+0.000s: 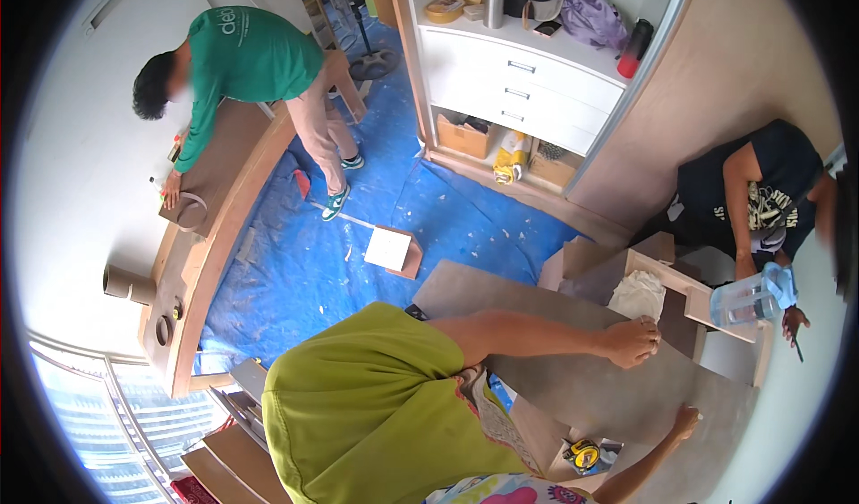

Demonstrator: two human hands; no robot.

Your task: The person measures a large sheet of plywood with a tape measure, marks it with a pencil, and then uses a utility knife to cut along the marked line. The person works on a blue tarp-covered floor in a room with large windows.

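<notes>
Bracing a large grey laminate panel [573,370] across our work spot, we keep both hands on it so it lies flat and does not slide. Our left hand [632,341] rests palm-down near the panel's far edge, fingers spread and closed on nothing — it presses rather than grips. Our right hand [686,422] touches the panel's near edge toward the lower right; whether its fingers curl under the edge we cannot tell. The panel sits in front of our green-shirted torso, its far corner just beside an open wooden box [667,280] holding a white cloth [637,295].

A yellow tape measure [584,455] lies just below the panel's near edge, close to the right hand. On the blue floor tarp [358,236] lies a small board offcut [392,250]. One co-worker in a green shirt [242,57] leans on a curved wooden top [210,227], another in a dark shirt [761,191] sits at right — both well apart from our panel.
</notes>
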